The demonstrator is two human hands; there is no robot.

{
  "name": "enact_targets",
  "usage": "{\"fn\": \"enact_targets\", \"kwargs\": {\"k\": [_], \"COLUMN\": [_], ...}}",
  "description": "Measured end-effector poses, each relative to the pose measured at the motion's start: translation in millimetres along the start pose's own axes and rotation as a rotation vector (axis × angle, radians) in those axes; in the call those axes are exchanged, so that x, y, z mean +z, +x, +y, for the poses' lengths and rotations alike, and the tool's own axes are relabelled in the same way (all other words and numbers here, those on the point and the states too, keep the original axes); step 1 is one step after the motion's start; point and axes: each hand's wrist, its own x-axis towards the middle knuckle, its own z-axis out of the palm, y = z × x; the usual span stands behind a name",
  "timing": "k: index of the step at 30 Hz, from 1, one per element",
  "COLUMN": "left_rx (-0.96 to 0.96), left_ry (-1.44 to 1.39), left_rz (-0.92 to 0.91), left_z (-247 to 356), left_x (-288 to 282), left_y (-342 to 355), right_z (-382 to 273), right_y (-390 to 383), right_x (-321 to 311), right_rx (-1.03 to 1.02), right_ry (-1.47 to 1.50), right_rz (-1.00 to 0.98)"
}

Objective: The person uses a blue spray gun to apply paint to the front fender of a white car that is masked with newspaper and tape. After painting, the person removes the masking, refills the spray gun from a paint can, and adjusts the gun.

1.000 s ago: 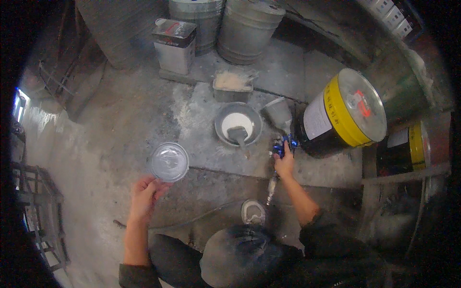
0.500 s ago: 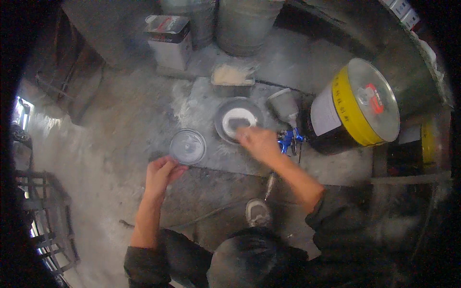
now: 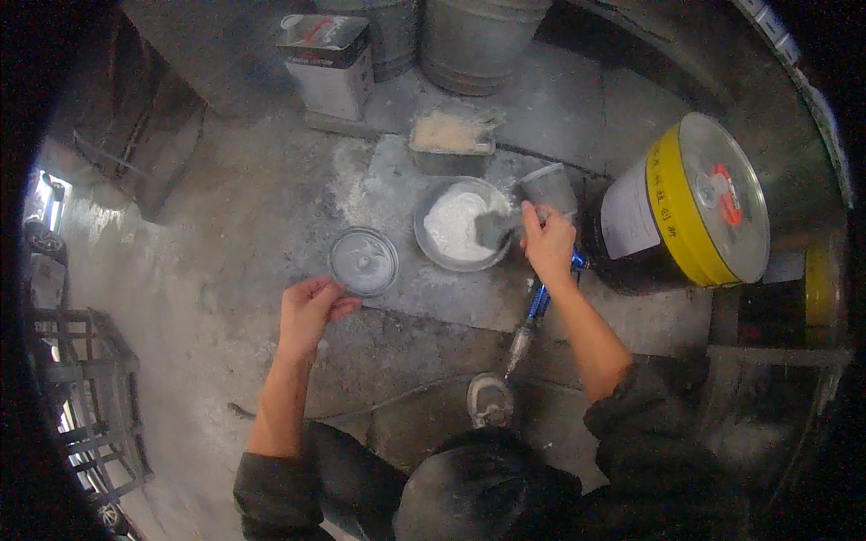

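My left hand [image 3: 313, 305] pinches the near rim of a round, shallow clear dish [image 3: 364, 261] that has a whitish film in it. To its right on the floor slab sits a grey bowl [image 3: 462, 266] with a mound of white powder [image 3: 456, 224]. Closed fingers of my right hand [image 3: 548, 243] grip a flat grey scraper [image 3: 493, 231] at the bowl's right side; its blade lies over the powder's edge, and its handle is mostly hidden. Beside that hand is a spray gun [image 3: 538, 303] with blue metal parts and a translucent cup [image 3: 549, 187], partly covered by the hand.
A large drum [image 3: 683, 203] with a yellow band stands at the right. Behind the bowl is a rectangular tub [image 3: 451, 160] of pale material. A square can [image 3: 330, 77] and grey barrels [image 3: 483, 45] stand farther back. A metal rack [image 3: 86, 388] is at the left.
My right hand has moved from over the bowl's near right part to its right side, drawing the scraper rightward. More of the white powder shows. My left hand stays at the dish.
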Motion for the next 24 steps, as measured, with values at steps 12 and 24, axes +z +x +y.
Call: {"fn": "enact_targets", "kwargs": {"k": [12, 24], "left_rx": [0.099, 0.000], "left_ry": [0.290, 0.041], "left_rz": [0.051, 0.175], "left_z": [21.1, -8.7], "left_x": [52.5, -33.2], "left_y": [52.1, -19.7], "right_z": [-11.6, 40.8], "right_y": [8.5, -7.2], "right_x": [-11.9, 30.2], "right_rx": [-0.107, 0.524], "right_ry": [-0.126, 0.453], "right_rz": [-0.191, -0.239]}}
